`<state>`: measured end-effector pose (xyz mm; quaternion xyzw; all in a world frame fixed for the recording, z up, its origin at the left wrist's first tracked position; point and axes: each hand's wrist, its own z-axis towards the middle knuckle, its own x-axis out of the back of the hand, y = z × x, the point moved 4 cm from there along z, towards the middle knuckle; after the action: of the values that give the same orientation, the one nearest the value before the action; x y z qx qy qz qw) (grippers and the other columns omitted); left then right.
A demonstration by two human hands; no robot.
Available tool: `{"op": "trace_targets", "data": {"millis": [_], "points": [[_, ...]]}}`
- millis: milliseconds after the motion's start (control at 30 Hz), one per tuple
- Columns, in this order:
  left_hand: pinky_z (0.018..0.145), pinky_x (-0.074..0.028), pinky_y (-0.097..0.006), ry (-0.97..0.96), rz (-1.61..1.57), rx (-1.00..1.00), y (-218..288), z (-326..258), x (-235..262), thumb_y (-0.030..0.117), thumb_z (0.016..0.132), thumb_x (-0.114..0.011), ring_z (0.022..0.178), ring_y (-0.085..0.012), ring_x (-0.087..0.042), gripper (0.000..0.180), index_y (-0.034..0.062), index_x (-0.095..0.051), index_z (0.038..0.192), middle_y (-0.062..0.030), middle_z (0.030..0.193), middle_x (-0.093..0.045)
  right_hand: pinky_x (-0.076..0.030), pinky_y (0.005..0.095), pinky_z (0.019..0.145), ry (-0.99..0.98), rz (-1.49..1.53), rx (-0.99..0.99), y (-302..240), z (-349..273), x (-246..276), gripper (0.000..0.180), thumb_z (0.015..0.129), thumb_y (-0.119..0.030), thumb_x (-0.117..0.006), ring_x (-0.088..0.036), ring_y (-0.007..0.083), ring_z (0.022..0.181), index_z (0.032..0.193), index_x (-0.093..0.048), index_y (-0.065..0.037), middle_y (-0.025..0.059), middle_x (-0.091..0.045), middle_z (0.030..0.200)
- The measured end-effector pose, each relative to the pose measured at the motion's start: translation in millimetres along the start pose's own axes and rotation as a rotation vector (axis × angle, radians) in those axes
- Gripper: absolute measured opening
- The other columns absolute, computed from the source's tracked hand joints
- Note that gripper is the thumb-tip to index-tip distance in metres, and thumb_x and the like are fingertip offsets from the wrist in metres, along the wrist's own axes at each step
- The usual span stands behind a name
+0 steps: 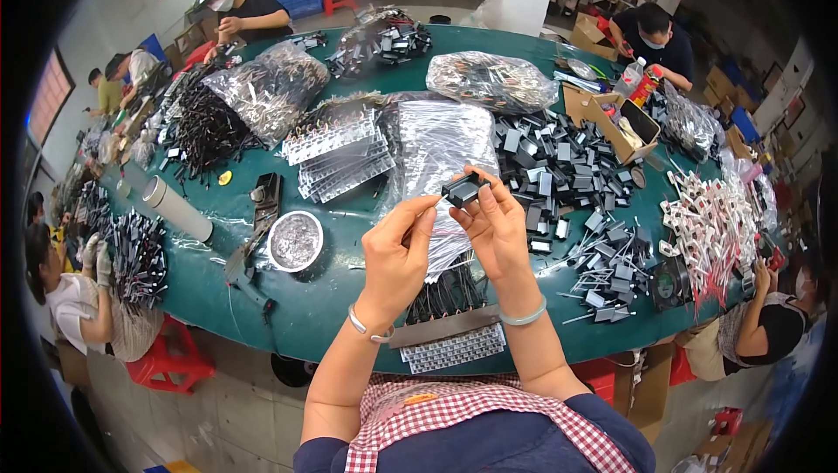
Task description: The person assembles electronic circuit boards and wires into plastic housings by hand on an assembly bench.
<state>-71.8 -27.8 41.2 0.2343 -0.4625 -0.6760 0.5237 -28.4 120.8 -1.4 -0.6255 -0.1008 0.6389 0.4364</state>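
Hands raised above the green table [332, 298], I hold the small black plastic part [463, 188] at chest height, clear of the clutter. My right hand [497, 229] pinches it between thumb and fingertips, the open side turned toward my left hand [397, 250]. My left hand's thumb and forefinger are pressed together on something thin, possibly a pin or wire; I cannot tell which. For a clean fit I judge it best to keep the part steady, grip it by its outer walls only, and bring the left fingertips in straight. Matching black parts [559, 167] lie heaped just beyond, and a clear plastic bag [436, 141] is spread beneath my hands.
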Motion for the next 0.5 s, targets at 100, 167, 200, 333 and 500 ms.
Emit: {"op": "trace_targets", "data": {"millis": [100, 167, 200, 333, 500], "points": [[0.050, -0.038, -0.024, 0.015, 0.013, -0.002, -1, 1, 2, 0.006, 0.093, -0.061, 0.057, -0.0063, -0.046, 0.015, 0.0006, -0.068, 0.104, -0.0036, 0.071, -0.060, -0.057, 0.0329, 0.084, 0.005, -0.005, -0.003, 3, 1, -4, 0.035, 0.096, -0.014, -0.058, -0.065, 0.0196, 0.101, 0.127, -0.051, 0.002, 0.0134, -0.063, 0.115], [0.050, -0.038, -0.024, 0.030, 0.023, -0.001, -1, 0, 6, 0.006, 0.092, -0.060, 0.057, -0.0061, -0.046, 0.015, 0.0002, -0.068, 0.104, -0.0036, 0.071, -0.060, -0.057, 0.0322, 0.083, 0.048, -0.037, 0.060, 3, 3, -5, 0.035, 0.096, -0.013, -0.058, -0.065, 0.0191, 0.100, 0.126, -0.052, 0.003, 0.0127, -0.063, 0.114], [0.050, -0.037, -0.024, 0.035, 0.028, 0.003, -1, -1, 7, 0.005, 0.092, -0.060, 0.057, -0.0059, -0.045, 0.015, -0.0001, -0.068, 0.103, -0.0036, 0.071, -0.060, -0.057, 0.0319, 0.082, 0.080, -0.112, 0.145, 0, 5, -7, 0.034, 0.096, -0.013, -0.058, -0.064, 0.0186, 0.099, 0.126, -0.052, 0.002, 0.0113, -0.063, 0.112], [0.051, -0.037, -0.023, 0.065, 0.006, 0.047, -17, -5, 6, 0.004, 0.092, -0.059, 0.058, -0.0053, -0.045, 0.014, -0.0016, -0.067, 0.103, -0.0030, 0.071, -0.060, -0.056, 0.0314, 0.079, 0.201, 0.110, 0.041, 27, 62, 25, 0.026, 0.096, -0.018, -0.060, -0.064, 0.0211, 0.097, 0.112, -0.057, 0.003, 0.0123, -0.063, 0.106], [0.051, -0.037, -0.023, 0.157, -0.033, 0.088, -20, -12, 17, 0.004, 0.094, -0.056, 0.058, -0.0049, -0.045, 0.014, -0.0031, -0.062, 0.105, -0.0016, 0.072, -0.059, -0.057, 0.0310, 0.078, 0.295, 0.400, -0.240, 66, 102, 27, 0.030, 0.093, -0.021, -0.064, -0.064, 0.0263, 0.099, 0.108, -0.057, 0.004, 0.0164, -0.063, 0.106]]}}
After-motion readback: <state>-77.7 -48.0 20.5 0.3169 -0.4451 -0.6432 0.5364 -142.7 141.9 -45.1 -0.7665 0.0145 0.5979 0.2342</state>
